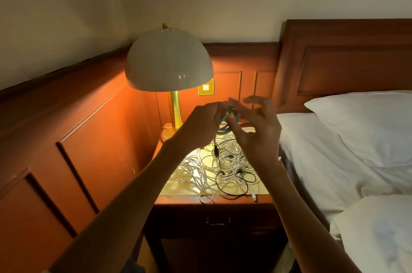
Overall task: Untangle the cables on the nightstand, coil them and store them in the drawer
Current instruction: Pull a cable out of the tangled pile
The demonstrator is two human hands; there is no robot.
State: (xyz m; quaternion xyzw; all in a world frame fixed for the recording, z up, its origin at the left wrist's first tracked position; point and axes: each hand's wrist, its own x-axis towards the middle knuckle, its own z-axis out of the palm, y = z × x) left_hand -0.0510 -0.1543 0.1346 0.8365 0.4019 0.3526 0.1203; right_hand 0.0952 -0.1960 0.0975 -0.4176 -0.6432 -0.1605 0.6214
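Observation:
A tangle of white and black cables (219,167) lies spread over the nightstand (178,200). Above it I hold a green cable (229,119) partly wound into small loops. My left hand (201,123) pinches the loops at their top. My right hand (256,125) sits just right of the coil, thumb and forefinger touching it, the other fingers spread and blurred. One end of the green cable with a dark plug hangs down toward the pile. The drawer (218,221) under the top is closed, a small metal handle on its front.
A lit table lamp (168,60) with a white dome shade and brass stem stands at the nightstand's back left. Wood panelling runs along the left and back wall with a light switch (205,87). A bed with white pillows (365,125) adjoins on the right.

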